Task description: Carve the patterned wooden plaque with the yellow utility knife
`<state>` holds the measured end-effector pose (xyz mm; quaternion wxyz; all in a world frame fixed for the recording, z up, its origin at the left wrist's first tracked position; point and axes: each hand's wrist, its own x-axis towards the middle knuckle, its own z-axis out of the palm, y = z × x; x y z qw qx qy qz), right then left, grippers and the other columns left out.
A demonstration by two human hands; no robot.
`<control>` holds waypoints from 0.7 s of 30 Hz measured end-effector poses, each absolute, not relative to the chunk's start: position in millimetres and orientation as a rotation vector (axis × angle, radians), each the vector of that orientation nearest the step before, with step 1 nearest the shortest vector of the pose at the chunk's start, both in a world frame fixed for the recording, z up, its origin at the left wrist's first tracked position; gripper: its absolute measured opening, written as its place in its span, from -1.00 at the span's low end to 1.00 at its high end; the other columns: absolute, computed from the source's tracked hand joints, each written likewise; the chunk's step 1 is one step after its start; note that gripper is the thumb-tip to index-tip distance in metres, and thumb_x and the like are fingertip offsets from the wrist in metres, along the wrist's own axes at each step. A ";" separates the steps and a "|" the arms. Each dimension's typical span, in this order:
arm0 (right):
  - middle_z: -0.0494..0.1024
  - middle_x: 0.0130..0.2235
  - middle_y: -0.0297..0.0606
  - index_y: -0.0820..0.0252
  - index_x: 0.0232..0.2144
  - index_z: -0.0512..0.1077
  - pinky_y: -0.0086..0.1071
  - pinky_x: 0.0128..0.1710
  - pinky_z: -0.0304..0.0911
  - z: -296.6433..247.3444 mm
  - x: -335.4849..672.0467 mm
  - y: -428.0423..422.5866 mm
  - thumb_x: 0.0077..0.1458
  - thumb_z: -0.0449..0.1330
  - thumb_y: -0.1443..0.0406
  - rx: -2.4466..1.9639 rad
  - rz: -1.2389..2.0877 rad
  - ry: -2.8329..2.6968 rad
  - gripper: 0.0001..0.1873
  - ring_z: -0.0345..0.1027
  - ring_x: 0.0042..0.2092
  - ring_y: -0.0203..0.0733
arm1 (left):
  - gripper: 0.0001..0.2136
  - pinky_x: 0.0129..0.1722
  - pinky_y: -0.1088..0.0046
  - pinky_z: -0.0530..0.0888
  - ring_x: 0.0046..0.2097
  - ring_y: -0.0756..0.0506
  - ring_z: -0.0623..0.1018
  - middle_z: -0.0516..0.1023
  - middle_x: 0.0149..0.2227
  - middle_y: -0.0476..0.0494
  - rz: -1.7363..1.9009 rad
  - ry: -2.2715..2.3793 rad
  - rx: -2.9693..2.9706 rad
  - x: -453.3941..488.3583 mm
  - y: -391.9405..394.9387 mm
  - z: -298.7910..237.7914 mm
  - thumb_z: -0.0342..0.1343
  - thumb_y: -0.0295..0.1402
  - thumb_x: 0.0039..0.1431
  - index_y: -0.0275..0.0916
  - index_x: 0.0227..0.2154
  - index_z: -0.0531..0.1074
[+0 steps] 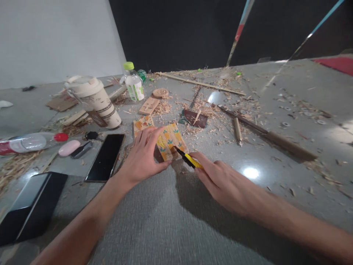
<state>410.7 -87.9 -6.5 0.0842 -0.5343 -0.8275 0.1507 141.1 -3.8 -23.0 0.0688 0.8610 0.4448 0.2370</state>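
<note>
My left hand (143, 154) rests on a small painted wooden piece (169, 140) with yellow, orange and teal patterns, fingers curled over its left edge and pressing it onto the grey floor. My right hand (217, 176) grips a yellow and black marker pen (189, 159), its black tip touching the lower right edge of the painted piece. A second painted piece (142, 123) lies just behind my left hand.
A black phone (106, 157) lies left of my left hand, a dark box (30, 206) nearer. A paper cup (95, 101), two bottles (134, 82) (30, 141), plain wooden cutouts (149, 106), carving tools (237, 129), a long stick (201, 84) and wood shavings lie beyond.
</note>
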 end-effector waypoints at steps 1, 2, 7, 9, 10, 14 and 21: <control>0.56 -0.39 -0.21 0.20 0.35 0.28 -0.25 -0.41 0.03 -6.8 411.2 -88.0 0.55 -0.19 0.11 -1.591 0.445 -2.473 -0.47 0.49 -0.39 -0.07 | -0.10 0.43 -0.23 0.29 0.44 -0.47 0.29 0.29 0.38 -0.42 0.701 1.339 2.588 141.3 -4.0 -22.4 0.41 -0.16 0.15 -0.13 0.45 0.06; 0.56 -0.38 -0.22 0.19 0.35 0.27 -0.26 -0.41 0.04 -6.9 411.6 -88.2 0.55 -0.19 0.12 -1.594 0.444 -2.475 -0.47 0.49 -0.40 -0.08 | -0.11 0.43 -0.24 0.29 0.44 -0.47 0.29 0.29 0.38 -0.42 0.697 1.349 2.583 141.8 -4.2 -22.3 0.41 -0.17 0.16 -0.12 0.45 0.06; 0.61 -0.31 -0.22 0.19 0.34 0.24 -0.30 -0.40 0.07 -5.6 415.5 -88.1 0.56 -0.16 0.12 -1.529 0.579 -2.489 -0.51 0.45 -0.39 -0.16 | -0.08 0.43 -0.25 0.29 0.45 -0.49 0.28 0.28 0.39 -0.41 0.742 1.411 2.586 146.7 -6.6 -25.5 0.44 -0.09 0.15 -0.10 0.45 0.06; 0.62 -0.27 -0.23 0.17 0.29 0.27 -0.32 -0.38 0.12 -4.9 417.6 -87.6 0.55 -0.13 0.14 -1.458 0.680 -2.483 -0.56 0.46 -0.35 -0.19 | -0.06 0.43 -0.25 0.29 0.45 -0.50 0.28 0.28 0.39 -0.41 0.756 1.425 2.595 148.4 -7.9 -26.5 0.45 -0.08 0.15 -0.09 0.46 0.05; 0.61 -0.28 -0.26 0.16 0.26 0.29 -0.32 -0.37 0.13 -4.5 418.4 -87.2 0.55 -0.13 0.16 -1.437 0.738 -2.473 -0.59 0.46 -0.36 -0.21 | -0.06 0.43 -0.25 0.30 0.45 -0.50 0.28 0.28 0.39 -0.41 0.760 1.436 2.596 149.0 -8.5 -26.8 0.45 -0.08 0.15 -0.08 0.46 0.05; 0.57 -0.35 -0.35 0.12 0.11 0.35 -0.34 -0.38 0.16 -1.9 418.4 -86.1 0.55 -0.13 0.19 -1.431 0.985 -2.399 -0.67 0.44 -0.40 -0.26 | -0.05 0.42 -0.27 0.30 0.44 -0.52 0.29 0.28 0.39 -0.42 0.783 1.476 2.602 150.7 -9.9 -28.4 0.48 -0.09 0.12 -0.09 0.46 0.06; 0.61 -0.28 -0.30 0.14 0.10 0.37 -0.34 -0.29 0.28 2.3 415.7 -89.2 0.58 -0.19 0.13 -1.477 1.093 -2.343 -0.60 0.49 -0.34 -0.24 | -0.04 0.42 -0.30 0.28 0.43 -0.54 0.29 0.29 0.37 -0.44 0.826 1.508 2.602 153.8 -11.1 -30.3 0.49 -0.05 0.10 -0.12 0.45 0.09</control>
